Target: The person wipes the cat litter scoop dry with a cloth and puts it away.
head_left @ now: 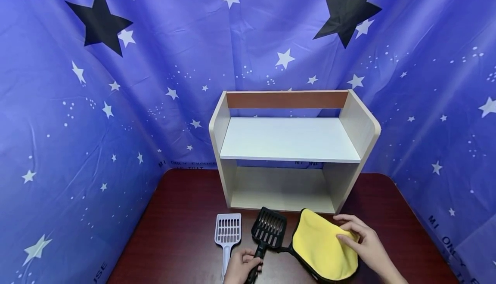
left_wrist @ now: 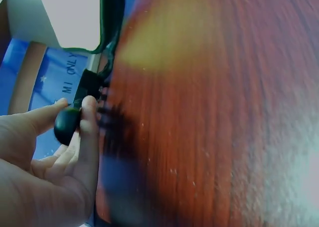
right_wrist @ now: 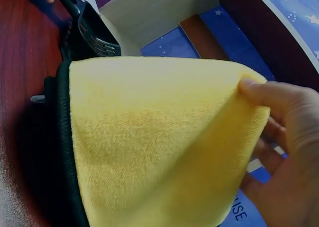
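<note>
My left hand (head_left: 241, 268) grips the handle of a black slotted litter scoop (head_left: 270, 228), its head toward the shelf. In the left wrist view, thumb and fingers hold the rounded handle end (left_wrist: 67, 124). My right hand (head_left: 366, 245) pinches the right edge of a yellow cloth (head_left: 319, 243) with dark edging, thumb on its face in the right wrist view. The cloth lies just right of the scoop, and a thin dark strip (head_left: 284, 249) runs between them. What lies under the cloth is hidden. Left of the black scoop is a light grey slotted litter scoop (head_left: 227, 230).
A two-tier shelf unit (head_left: 290, 140) with pale side panels stands at the back of the dark red wooden table (head_left: 178, 228). Behind and beside the table hangs a blue star-patterned curtain (head_left: 162, 60).
</note>
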Motion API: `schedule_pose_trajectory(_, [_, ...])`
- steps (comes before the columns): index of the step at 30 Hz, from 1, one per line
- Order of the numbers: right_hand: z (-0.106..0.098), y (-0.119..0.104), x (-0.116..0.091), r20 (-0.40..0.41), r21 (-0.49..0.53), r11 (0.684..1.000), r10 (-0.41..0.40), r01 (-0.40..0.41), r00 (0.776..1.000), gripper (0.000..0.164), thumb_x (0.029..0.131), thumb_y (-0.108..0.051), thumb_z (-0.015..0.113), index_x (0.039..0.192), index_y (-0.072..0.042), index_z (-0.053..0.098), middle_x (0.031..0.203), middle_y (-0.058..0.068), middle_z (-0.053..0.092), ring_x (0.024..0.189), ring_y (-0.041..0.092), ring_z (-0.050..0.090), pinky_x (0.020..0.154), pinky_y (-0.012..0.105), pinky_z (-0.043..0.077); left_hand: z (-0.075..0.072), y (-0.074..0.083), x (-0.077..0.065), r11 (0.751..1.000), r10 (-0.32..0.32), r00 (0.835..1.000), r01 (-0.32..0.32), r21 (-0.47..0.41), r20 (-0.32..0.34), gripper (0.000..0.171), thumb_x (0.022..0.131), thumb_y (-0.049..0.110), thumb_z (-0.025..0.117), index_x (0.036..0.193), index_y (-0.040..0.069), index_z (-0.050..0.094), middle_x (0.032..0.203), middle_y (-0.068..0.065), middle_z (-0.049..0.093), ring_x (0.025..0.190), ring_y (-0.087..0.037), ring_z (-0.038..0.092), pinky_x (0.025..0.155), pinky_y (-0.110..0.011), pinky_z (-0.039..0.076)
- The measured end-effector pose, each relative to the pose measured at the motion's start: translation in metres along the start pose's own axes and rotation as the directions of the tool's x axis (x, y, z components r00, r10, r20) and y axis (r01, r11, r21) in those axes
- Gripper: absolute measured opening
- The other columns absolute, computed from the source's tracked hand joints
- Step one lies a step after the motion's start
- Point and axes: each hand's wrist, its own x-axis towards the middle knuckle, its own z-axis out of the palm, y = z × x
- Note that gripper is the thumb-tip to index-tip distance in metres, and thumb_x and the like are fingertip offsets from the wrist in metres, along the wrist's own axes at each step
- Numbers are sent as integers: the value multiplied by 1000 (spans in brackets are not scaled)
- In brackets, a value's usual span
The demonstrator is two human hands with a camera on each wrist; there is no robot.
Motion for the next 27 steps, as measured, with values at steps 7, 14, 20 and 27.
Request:
schedule_pose_trajectory(7, [-2,-13,7,5,222,971,-89,85,996,28,74,22,62,88,-2,62,120,30,56,122,17,52,96,13,40,-1,6,-1,986,-7,998,17,-168,55,23,87,1,62,101,-15,53,87,-25,69,68,-14,68,57,-22,54])
schedule_pose_trajectory(14, [-1,-20,13,-47,322,938,-119,128,992,30,75,28,55,97,8,59,113,27,60,124,21,51,101,17,38,-2,14,-2,983,15,997,0,-186,82,28,87,3,63,105,-16,53,93,-30,67,70,-14,68,59,-23,55])
schedule_pose_trajectory(20, [3,-20,17,-101,151,977,-138,152,985,36,73,28,57,103,8,57,106,19,60,106,12,57,86,12,43,-5,21,-2,982,47,993,-25,-187,111,29,90,5,60,108,-16,52,94,-28,68,72,-12,67,61,-23,55])
schedule_pose_trajectory(27, [4,-28,22,-73,-50,994,-98,95,992,45,77,21,60,117,2,53,110,5,58,100,4,52,82,11,40,-7,35,-3,982,54,992,-32,-187,113,30,90,5,60,110,-14,51,97,-25,68,73,-11,68,63,-23,55])
